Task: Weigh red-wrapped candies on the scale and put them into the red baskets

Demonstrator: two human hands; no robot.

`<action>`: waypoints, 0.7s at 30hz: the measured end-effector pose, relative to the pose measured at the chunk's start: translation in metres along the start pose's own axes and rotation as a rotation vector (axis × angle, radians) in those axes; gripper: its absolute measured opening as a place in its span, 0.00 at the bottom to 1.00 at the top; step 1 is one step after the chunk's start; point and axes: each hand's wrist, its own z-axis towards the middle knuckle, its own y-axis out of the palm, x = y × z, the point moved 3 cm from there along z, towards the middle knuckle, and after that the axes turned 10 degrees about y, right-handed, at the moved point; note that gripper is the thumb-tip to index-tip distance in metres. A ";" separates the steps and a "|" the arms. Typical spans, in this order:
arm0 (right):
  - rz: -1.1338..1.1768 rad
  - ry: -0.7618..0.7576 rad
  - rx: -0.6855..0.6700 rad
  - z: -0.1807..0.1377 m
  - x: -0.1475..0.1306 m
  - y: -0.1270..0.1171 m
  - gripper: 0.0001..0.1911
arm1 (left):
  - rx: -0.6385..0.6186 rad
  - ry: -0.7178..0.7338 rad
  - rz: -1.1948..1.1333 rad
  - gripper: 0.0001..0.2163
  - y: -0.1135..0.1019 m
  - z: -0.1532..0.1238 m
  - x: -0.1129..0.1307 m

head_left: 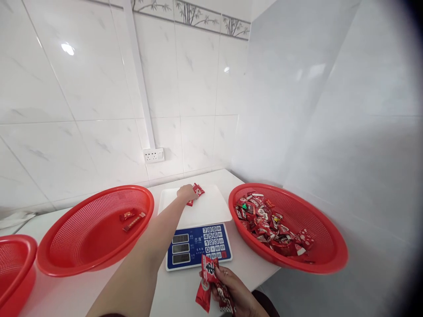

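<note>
My left hand [187, 193] reaches out over the white pan of the electronic scale [211, 207], its fingers closed on red candy packets [197, 191] at the pan's far edge. Near the table's front edge, my right hand [231, 288] grips a bunch of red wrapped candies [208, 275] just in front of the scale's blue keypad [213, 242].
A red mesh basket [330, 259] heaped with several wrapped candies stands to the right of the scale. A second red basket [82, 246] on the left holds a few candies [132, 219]. A third red basket [13, 264] shows at the far left. Tiled walls with a power socket [153, 155] close the back and right.
</note>
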 end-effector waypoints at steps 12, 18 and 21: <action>0.012 0.026 -0.042 -0.002 -0.001 0.001 0.20 | 0.216 -0.037 0.109 0.16 -0.074 -0.081 -0.079; -0.022 0.056 -0.039 -0.002 -0.001 -0.001 0.20 | 0.221 -0.174 0.132 0.17 -0.081 -0.142 -0.154; -0.041 0.060 -0.044 -0.002 0.000 -0.001 0.20 | 0.257 -0.194 0.114 0.27 -0.071 -0.161 -0.166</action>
